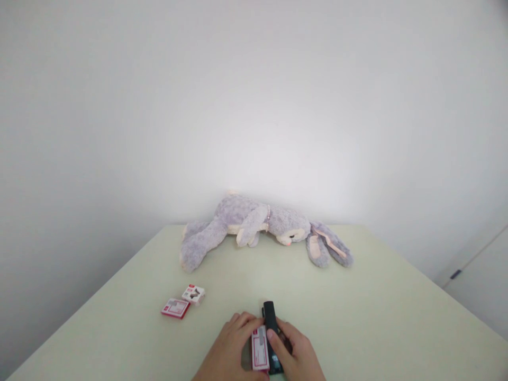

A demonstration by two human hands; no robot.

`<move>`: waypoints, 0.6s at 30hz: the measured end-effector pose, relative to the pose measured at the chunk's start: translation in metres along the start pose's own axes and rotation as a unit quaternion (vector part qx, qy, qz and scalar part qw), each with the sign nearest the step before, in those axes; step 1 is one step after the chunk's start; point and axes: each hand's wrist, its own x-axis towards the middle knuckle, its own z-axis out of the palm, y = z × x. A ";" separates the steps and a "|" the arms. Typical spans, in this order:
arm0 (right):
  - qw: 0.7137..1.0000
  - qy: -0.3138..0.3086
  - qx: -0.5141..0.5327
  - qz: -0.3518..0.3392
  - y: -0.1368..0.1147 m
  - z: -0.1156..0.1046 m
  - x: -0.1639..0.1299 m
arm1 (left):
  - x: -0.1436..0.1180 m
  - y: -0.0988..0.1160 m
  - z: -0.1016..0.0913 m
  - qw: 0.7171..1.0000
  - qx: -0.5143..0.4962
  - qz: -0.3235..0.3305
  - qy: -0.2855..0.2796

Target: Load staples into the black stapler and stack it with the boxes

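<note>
A black stapler [270, 317] lies near the table's front edge, pointing away from me. My right hand [296, 352] rests over it, with the index finger on its side. My left hand [230, 346] holds a small pink and white box [260, 348] against the stapler's left side. Both hands are close together and touch these two things. The rear part of the stapler is hidden under my right hand.
A flat pink box [175, 308] and a small white box [193, 293] lie to the left on the pale green table [377, 307]. A grey plush rabbit [257, 225] lies along the far edge against the white wall. A white cabinet [478, 280] stands at right.
</note>
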 end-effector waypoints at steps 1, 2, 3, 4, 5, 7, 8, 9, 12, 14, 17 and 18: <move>1.000 -0.001 0.000 0.004 0.000 0.000 0.000 | -0.002 -0.007 -0.002 1.000 -0.006 0.008 0.015; 1.000 -0.002 -0.003 0.010 0.001 0.001 0.000 | -0.006 -0.016 -0.006 0.999 -0.009 0.012 0.047; 1.000 -0.004 -0.007 0.015 0.001 0.001 0.000 | -0.011 -0.029 -0.014 0.995 -0.004 0.004 0.098; 1.000 -0.004 -0.011 0.019 0.002 0.002 0.000 | -0.016 -0.044 -0.024 0.986 0.009 -0.018 0.165; 1.000 -0.004 -0.014 0.023 0.004 0.002 0.000 | -0.023 -0.061 -0.038 0.967 0.034 -0.056 0.245; 1.000 -0.003 -0.009 0.027 0.007 0.003 0.000 | -0.036 -0.096 -0.066 0.897 0.113 -0.169 0.392; 1.000 -0.003 -0.003 0.029 0.008 0.003 0.000 | -0.042 -0.112 -0.079 0.866 0.156 -0.219 0.422; 0.999 -0.002 0.002 0.032 0.010 0.003 0.001 | -0.048 -0.125 -0.089 0.854 0.186 -0.256 0.414; 0.999 -0.006 0.010 0.036 0.011 0.002 0.001 | -0.062 -0.145 -0.095 0.871 0.221 -0.281 0.336; 0.999 -0.009 0.012 0.036 0.009 0.001 0.001 | -0.067 -0.141 -0.079 0.904 0.209 -0.225 0.298; 0.999 -0.006 0.008 0.041 0.006 0.001 0.001 | -0.071 -0.117 -0.042 0.945 0.153 -0.114 0.265; 0.999 -0.007 0.006 0.042 0.005 0.001 0.000 | -0.070 -0.107 -0.030 0.955 0.126 -0.086 0.254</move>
